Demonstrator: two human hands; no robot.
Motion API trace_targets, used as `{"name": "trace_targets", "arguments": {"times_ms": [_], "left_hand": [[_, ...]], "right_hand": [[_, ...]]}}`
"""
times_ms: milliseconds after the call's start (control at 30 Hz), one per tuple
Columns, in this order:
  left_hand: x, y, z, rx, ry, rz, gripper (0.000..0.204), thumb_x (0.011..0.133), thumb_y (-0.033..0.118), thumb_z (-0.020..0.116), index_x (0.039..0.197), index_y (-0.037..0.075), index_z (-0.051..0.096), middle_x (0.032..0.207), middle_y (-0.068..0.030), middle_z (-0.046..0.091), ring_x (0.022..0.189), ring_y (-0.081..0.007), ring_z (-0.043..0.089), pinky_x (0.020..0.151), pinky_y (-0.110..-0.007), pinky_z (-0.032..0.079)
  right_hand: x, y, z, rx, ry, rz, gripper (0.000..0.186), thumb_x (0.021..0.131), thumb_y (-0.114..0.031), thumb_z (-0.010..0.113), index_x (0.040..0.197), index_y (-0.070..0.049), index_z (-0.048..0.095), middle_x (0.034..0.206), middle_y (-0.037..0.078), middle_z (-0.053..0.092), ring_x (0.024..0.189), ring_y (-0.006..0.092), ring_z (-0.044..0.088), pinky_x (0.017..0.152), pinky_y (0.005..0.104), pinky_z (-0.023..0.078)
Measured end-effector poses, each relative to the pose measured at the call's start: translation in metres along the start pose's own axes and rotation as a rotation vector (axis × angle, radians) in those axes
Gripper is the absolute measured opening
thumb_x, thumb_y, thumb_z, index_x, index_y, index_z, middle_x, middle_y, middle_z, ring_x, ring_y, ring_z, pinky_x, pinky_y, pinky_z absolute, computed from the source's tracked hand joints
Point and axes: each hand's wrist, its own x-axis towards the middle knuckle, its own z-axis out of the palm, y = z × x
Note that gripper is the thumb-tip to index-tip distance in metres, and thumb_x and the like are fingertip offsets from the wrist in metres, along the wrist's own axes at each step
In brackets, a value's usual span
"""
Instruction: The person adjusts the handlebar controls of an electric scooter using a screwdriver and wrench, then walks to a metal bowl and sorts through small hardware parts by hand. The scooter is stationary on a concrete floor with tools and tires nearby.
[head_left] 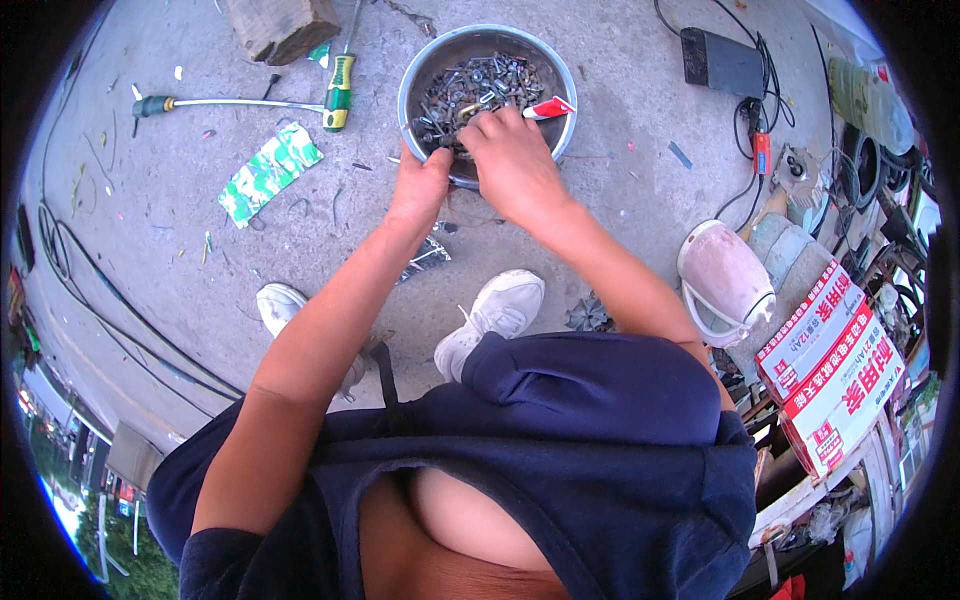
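A round metal bowl (485, 32) on the concrete holds a pile of small screws, bolts and other hardware (480, 80). My left hand (421, 180) grips the bowl's lower left rim, thumb over the edge. My right hand (517, 168) reaches over the near side into the pile with curled fingers; what they hold, if anything, is hidden. A small red and white packet (550, 108) lies at the bowl's right, just beyond that hand.
Tools with green handles (338, 95), a wood block (280, 25) and a green-white scrap (268, 172) lie left. Cables (75, 270) run along the far left. A black power brick (720, 62), white bucket (722, 270), red-white cardboard (830, 370) and clutter line the right.
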Motion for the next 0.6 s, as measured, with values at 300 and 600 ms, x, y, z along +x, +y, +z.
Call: {"name": "trace_targets", "arguments": {"times_ms": [300,600], "left_hand": [[-0.010,0.018,0.010,0.025,0.026,-0.074,0.051,0.083,0.001,0.046,0.132,0.006,0.033,0.114,-0.0121,0.055,0.092,-0.0194,0.060,0.068,-0.031,0.053],[-0.003,0.005,0.002,0.049,0.035,-0.018,0.051,0.083,0.002,0.048,0.132,0.007,0.035,0.109,-0.0103,0.057,0.085,-0.0170,0.059,0.063,-0.030,0.051]], "right_hand": [[0.037,0.025,0.013,0.189,0.074,0.351,0.037,0.087,-0.012,0.049,0.121,0.003,0.052,0.099,0.025,0.062,0.090,0.0398,0.061,0.079,0.0473,0.049],[0.029,0.018,0.008,0.377,-0.026,0.248,0.027,0.085,-0.013,0.051,0.108,-0.003,0.060,0.092,0.022,0.065,0.087,0.0380,0.062,0.078,0.0483,0.049]]}}
